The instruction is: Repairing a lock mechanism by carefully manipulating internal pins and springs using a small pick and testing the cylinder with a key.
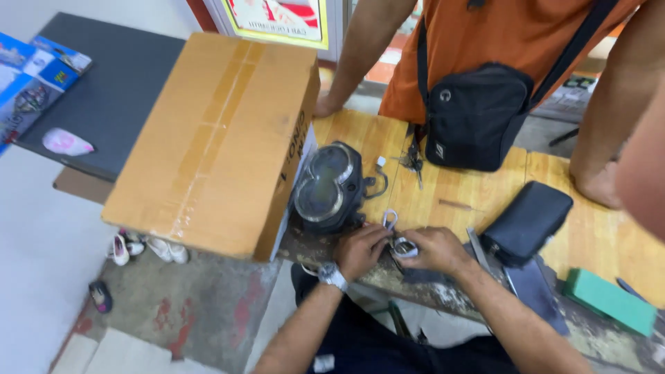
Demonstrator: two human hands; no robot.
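Observation:
My left hand [360,248], with a wristwatch [332,275] on its wrist, and my right hand [436,249] meet at the near edge of a wooden bench [457,190]. Both pinch a small part with white wires and a connector [402,246] between the fingers. Just beyond them lies a dark instrument cluster [327,187] with two round dials, its cable and white plug trailing to the right.
A big cardboard box [218,138] stands left of the cluster. Another person in an orange shirt [485,34] with a black shoulder bag [474,114] leans on the bench's far side. A black pouch [528,220], a green block [609,301] and keys [413,158] lie on the bench.

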